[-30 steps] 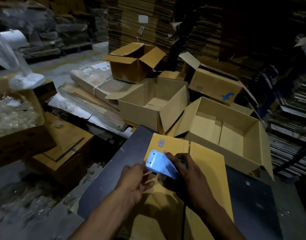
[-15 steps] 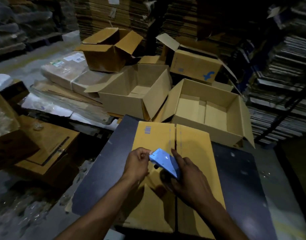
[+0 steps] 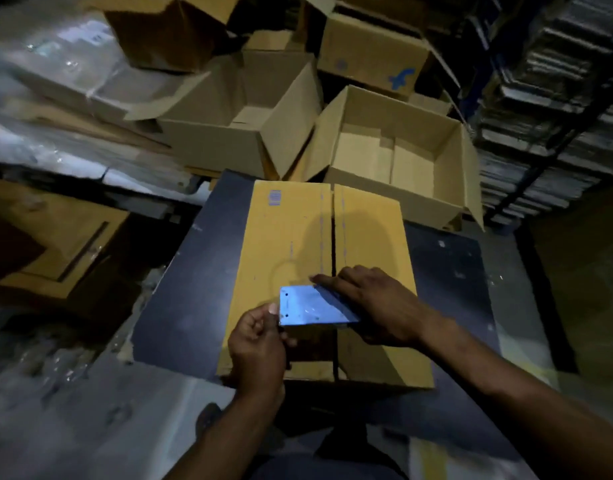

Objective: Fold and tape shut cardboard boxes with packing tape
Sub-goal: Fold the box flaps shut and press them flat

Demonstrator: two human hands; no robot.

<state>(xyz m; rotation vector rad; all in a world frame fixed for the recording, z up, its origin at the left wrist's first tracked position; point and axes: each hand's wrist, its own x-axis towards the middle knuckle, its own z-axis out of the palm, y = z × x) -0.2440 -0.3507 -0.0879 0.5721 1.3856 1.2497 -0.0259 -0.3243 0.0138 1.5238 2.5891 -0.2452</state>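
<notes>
At far left a flattened brown carton [image 3: 52,233] lies low beside the dark table [image 3: 180,282], with clear plastic wrapping glinting on the floor around it. Above it, bundles of plastic-wrapped flat cardboard [image 3: 73,71] stretch toward the top left corner.

On the table sits the folded cardboard box [image 3: 284,237], its two top flaps closed and meeting along a dark centre seam [image 3: 333,237] that runs away from the person; a small printed barcode label [image 3: 275,197] marks its far left corner. The left hand [image 3: 258,344] hovers over the box's near left part, fingers curled and pinching at the left edge of the blue tape dispenser [image 3: 310,306] — whether a tape end is between the fingertips cannot be told. The dispenser's flat blue plate is held just above the box top, near the seam. The right hand [image 3: 378,306] grasps the dispenser from the right, its index finger stretched along the plate's far edge and the other fingers wrapped under and behind it.

Beyond the table stand open, unsealed cartons — a deep one [image 3: 242,126] behind the box, a wider shallow one [image 3: 395,150] to its right, and one with a blue printed logo [image 3: 371,57] further back. At far right, dark stacks of flattened cardboard [image 3: 547,98] fill the shelving.
</notes>
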